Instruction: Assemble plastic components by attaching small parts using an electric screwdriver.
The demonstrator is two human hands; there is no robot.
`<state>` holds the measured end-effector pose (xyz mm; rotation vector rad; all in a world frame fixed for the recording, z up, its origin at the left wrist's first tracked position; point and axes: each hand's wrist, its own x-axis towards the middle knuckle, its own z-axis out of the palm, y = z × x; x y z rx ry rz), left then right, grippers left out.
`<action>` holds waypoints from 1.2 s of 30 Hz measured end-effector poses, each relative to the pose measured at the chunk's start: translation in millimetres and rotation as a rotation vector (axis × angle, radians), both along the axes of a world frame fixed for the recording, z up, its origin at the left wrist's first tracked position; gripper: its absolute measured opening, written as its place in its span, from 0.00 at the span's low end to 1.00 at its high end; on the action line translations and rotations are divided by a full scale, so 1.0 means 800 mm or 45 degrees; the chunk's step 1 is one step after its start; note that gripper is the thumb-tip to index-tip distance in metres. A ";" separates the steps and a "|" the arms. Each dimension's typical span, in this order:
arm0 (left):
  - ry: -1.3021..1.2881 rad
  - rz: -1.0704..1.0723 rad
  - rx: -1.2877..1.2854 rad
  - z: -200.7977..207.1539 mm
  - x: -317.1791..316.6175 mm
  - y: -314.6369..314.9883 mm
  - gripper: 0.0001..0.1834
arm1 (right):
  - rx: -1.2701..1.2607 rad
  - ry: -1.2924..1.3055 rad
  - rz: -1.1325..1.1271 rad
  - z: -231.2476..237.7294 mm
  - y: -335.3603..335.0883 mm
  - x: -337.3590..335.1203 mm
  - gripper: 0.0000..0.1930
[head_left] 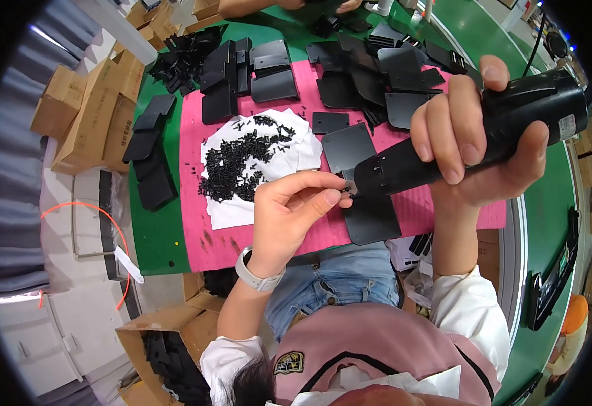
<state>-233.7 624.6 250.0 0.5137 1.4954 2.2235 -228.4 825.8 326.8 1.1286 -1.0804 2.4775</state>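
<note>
Gripping a black power tool point(404, 169) is the right hand point(470, 128); the left hand point(290, 210) pinches a small dark piece point(345, 192).

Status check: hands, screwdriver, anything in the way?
Right hand: holding black electric screwdriver. Left hand: pinching small dark piece at tool's tip. Fingers partly hide it.

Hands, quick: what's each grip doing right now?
Left hand: pinched closed at the tip of the black power screwdriver; anything held is too small to tell.
Right hand: closed, holding the screwdriver.
</note>
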 end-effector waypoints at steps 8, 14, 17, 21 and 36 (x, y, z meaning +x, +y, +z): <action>0.073 -0.001 -0.086 -0.005 -0.005 -0.001 0.08 | 0.049 -0.126 -0.125 -0.006 -0.006 0.001 0.24; -0.051 -0.050 -0.034 -0.002 -0.004 0.001 0.14 | 0.068 -0.139 -0.228 -0.005 -0.010 0.000 0.23; 0.008 -0.006 -0.156 0.001 -0.002 0.004 0.23 | -0.040 -0.213 -0.097 -0.004 -0.003 -0.007 0.22; -0.135 -0.071 -0.565 0.004 -0.005 0.009 0.30 | 0.388 -0.132 -0.322 -0.009 0.007 -0.005 0.23; -0.090 -0.073 -0.502 -0.024 -0.009 0.035 0.17 | 0.503 -0.307 -0.307 -0.010 -0.020 -0.005 0.21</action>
